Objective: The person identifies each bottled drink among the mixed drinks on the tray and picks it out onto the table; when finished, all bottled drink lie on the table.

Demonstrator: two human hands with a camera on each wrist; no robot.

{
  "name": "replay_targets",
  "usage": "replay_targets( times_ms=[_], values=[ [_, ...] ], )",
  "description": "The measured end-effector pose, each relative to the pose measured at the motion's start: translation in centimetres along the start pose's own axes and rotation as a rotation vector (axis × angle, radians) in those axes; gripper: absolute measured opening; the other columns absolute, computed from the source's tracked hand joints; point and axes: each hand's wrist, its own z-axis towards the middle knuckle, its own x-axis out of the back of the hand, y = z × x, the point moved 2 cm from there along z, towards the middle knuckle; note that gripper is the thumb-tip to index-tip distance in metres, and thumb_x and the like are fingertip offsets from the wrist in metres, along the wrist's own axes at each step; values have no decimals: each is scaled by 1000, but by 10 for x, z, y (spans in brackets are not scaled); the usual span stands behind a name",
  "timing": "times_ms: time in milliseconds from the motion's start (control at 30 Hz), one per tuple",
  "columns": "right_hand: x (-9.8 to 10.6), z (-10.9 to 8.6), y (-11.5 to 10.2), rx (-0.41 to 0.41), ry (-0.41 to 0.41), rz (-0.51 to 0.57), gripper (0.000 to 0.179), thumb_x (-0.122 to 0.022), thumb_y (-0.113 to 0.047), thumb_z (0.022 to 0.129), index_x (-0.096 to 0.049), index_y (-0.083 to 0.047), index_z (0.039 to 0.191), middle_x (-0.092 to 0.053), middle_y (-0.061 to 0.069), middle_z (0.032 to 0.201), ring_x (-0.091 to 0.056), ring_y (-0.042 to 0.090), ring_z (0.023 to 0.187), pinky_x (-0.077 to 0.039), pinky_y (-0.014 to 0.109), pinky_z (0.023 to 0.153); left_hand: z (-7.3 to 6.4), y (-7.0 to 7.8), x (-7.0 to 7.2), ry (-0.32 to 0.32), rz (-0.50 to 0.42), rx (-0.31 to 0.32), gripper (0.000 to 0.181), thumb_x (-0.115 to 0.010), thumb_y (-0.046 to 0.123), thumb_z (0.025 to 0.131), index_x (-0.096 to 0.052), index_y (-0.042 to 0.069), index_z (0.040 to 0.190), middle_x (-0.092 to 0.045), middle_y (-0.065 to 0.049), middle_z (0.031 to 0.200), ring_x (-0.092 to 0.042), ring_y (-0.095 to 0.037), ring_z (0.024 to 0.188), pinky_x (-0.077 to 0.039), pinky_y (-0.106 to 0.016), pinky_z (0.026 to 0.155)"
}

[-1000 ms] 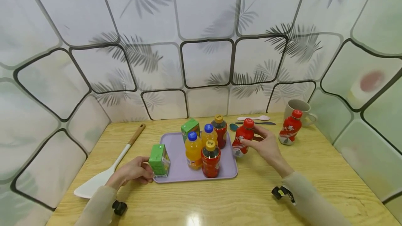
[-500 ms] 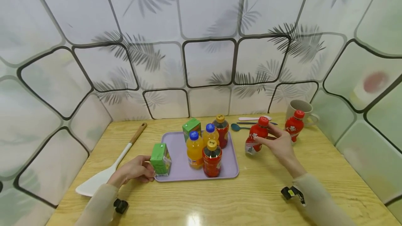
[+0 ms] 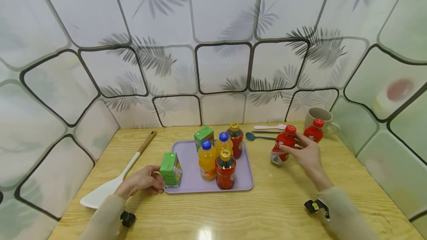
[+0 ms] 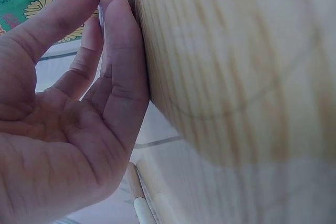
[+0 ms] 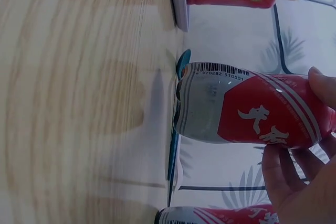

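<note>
In the head view, my right hand holds a red bottle by its upper part, to the right of the purple tray. The bottle leans, and whether its base touches the table is unclear. In the right wrist view, the thumb and fingers curl round the bottle. My left hand stays at the tray's front left corner, beside a green drink carton. Its fingertips touch the tray rim in the left wrist view, with the thumb close to the carton.
Two orange drink bottles, two dark red bottles with yellow caps and another green carton stand on the tray. Behind my right hand are a second red bottle, a mug and a teal spoon. A white spatula lies left.
My right hand has carried the red bottle rightward, away from the tray's right edge and towards the other red bottle. The left hand has kept its place at the tray corner.
</note>
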Motion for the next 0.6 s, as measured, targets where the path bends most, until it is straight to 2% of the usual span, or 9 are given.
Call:
replay_targets(
  times_ms=[167,367,600],
  values=[
    [7,3,5,-59,52,-73,72,-82,-26,79,-52,-10,142,-66,4,120,-56,-7,88,-49,8,73,-1,1,0,8,13,-1,53,-68,-2,84,-46,-6,133,-64,-10,88,-68,-18,74,-60,-32,64],
    [13,6,9,-110,114,-102,74,-83,-27,79,-51,-12,144,-62,17,129,-53,-8,86,-48,6,70,-1,3,-1,14,18,-3,55,-67,-3,84,-46,-6,135,-64,-10,90,-68,-19,75,-60,-33,64],
    [17,8,12,-125,153,-109,73,-82,-25,80,-50,-12,144,-60,19,133,-52,-11,85,-46,3,70,-1,2,-1,13,20,6,56,-67,-3,84,-45,-7,135,-64,-11,91,-68,-19,75,-60,-33,65]
  ],
)
